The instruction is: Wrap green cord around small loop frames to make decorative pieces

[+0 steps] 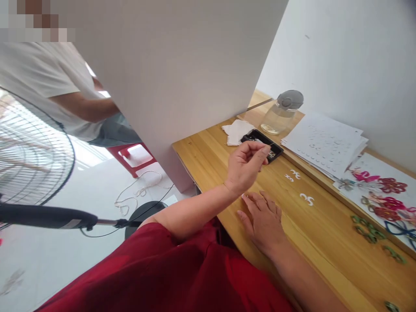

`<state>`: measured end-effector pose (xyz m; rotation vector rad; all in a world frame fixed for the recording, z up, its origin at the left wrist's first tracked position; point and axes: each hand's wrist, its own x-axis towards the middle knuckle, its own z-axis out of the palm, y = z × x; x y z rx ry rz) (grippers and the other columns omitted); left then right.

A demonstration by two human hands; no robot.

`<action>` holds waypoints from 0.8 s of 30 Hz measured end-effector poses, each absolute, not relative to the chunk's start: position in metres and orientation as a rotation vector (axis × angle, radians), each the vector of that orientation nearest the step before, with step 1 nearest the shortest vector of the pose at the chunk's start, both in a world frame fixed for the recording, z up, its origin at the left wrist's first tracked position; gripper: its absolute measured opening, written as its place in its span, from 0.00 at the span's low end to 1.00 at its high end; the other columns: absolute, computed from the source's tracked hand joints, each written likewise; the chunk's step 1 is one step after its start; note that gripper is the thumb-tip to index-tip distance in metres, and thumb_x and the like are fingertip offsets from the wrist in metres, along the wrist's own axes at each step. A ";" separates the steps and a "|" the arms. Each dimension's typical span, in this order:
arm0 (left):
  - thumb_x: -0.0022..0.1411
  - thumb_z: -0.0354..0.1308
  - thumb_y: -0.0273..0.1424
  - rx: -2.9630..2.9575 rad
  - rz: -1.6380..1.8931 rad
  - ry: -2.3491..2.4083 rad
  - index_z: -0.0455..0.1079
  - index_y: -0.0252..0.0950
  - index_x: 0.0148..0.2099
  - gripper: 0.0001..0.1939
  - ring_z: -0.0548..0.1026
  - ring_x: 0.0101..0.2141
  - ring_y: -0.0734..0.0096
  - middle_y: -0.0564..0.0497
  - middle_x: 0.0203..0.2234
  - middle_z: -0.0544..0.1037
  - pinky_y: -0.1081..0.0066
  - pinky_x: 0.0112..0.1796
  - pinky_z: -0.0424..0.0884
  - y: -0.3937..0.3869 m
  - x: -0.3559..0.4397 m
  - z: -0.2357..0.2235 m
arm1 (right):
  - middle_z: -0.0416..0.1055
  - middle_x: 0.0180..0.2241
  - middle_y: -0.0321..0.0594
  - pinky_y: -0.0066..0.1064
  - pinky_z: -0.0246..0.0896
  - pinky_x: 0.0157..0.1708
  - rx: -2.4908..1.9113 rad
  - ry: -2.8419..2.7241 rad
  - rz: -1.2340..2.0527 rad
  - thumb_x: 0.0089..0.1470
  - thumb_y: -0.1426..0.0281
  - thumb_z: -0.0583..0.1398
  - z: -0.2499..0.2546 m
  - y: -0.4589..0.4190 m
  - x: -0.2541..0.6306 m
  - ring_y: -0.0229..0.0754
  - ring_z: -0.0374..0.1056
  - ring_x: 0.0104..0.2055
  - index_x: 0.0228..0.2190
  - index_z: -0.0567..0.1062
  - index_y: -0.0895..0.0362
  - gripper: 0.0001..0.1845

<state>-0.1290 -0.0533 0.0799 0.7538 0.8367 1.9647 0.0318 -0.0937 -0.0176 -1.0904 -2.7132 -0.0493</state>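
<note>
My left hand (245, 164) is raised in front of a small black tray (277, 150), thumb and fingertips pinched together. Whatever the pinch holds, if anything, is too small to make out. Small shiny bits lie in the tray. My right hand (264, 219) rests on the wooden table (208, 158), palm down with fingers stretched out. By its index fingertip is a small white piece (243, 196), mostly covered. To the right of my hands lie white curved cut-outs (307, 199) and more white curved pieces (294, 174).
White tissues (238, 131) and a lidded clear bottle (279, 113) stand behind the tray. Paper sheets (325, 141), crocheted flowers (391, 185) and green pieces (367, 229) lie right. A grey partition (182, 69) separates me from a seated person (65, 86); a fan (32, 151) stands left.
</note>
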 end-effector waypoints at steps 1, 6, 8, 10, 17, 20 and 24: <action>0.56 0.71 0.46 0.767 1.988 0.892 0.72 0.36 0.37 0.20 0.66 0.21 0.81 0.57 0.21 0.72 0.77 0.23 0.60 -0.065 -0.143 0.078 | 0.74 0.61 0.54 0.55 0.60 0.57 -1.002 -2.710 -0.054 0.69 0.55 0.55 -0.019 -0.102 0.029 0.66 0.60 0.68 0.60 0.77 0.59 0.28; 0.57 0.71 0.46 0.712 2.022 1.201 0.72 0.35 0.37 0.19 0.65 0.20 0.82 0.57 0.21 0.72 0.77 0.22 0.60 -0.123 -0.191 0.041 | 0.79 0.55 0.52 0.51 0.59 0.55 -0.666 -2.699 -0.122 0.65 0.50 0.60 -0.016 -0.133 0.017 0.64 0.65 0.64 0.55 0.80 0.62 0.31; 0.58 0.70 0.45 0.685 2.004 1.274 0.72 0.35 0.37 0.19 0.64 0.19 0.83 0.57 0.21 0.72 0.77 0.22 0.59 -0.142 -0.200 0.026 | 0.81 0.52 0.52 0.49 0.60 0.53 -0.606 -2.692 -0.174 0.65 0.56 0.63 -0.013 -0.142 0.015 0.62 0.69 0.61 0.52 0.82 0.63 0.25; 0.58 0.70 0.44 0.659 1.970 1.322 0.72 0.34 0.36 0.19 0.64 0.19 0.83 0.57 0.20 0.72 0.77 0.21 0.59 -0.158 -0.204 0.014 | 0.82 0.49 0.51 0.47 0.61 0.50 -0.584 -2.669 -0.217 0.65 0.64 0.64 -0.012 -0.149 0.013 0.59 0.72 0.55 0.50 0.83 0.64 0.18; 0.58 0.70 0.45 0.687 1.881 1.351 0.71 0.34 0.37 0.19 0.64 0.18 0.82 0.57 0.20 0.72 0.77 0.22 0.59 -0.180 -0.198 0.002 | 0.83 0.40 0.49 0.42 0.62 0.41 -0.477 -2.553 -0.270 0.62 0.77 0.65 -0.016 -0.163 0.018 0.50 0.75 0.39 0.42 0.84 0.65 0.08; 0.57 0.70 0.46 0.711 1.851 1.324 0.71 0.34 0.37 0.20 0.64 0.19 0.82 0.57 0.20 0.72 0.77 0.22 0.59 -0.179 -0.191 0.002 | 0.83 0.37 0.46 0.41 0.63 0.40 -0.453 -2.539 -0.261 0.62 0.78 0.64 -0.017 -0.166 0.022 0.47 0.75 0.37 0.39 0.84 0.62 0.07; 0.57 0.69 0.46 0.740 1.779 1.315 0.71 0.34 0.36 0.20 0.64 0.19 0.82 0.57 0.20 0.72 0.77 0.22 0.60 -0.177 -0.180 0.006 | 0.84 0.37 0.44 0.39 0.67 0.43 -0.444 -2.506 -0.240 0.63 0.77 0.63 -0.007 -0.163 0.031 0.45 0.76 0.37 0.38 0.83 0.59 0.07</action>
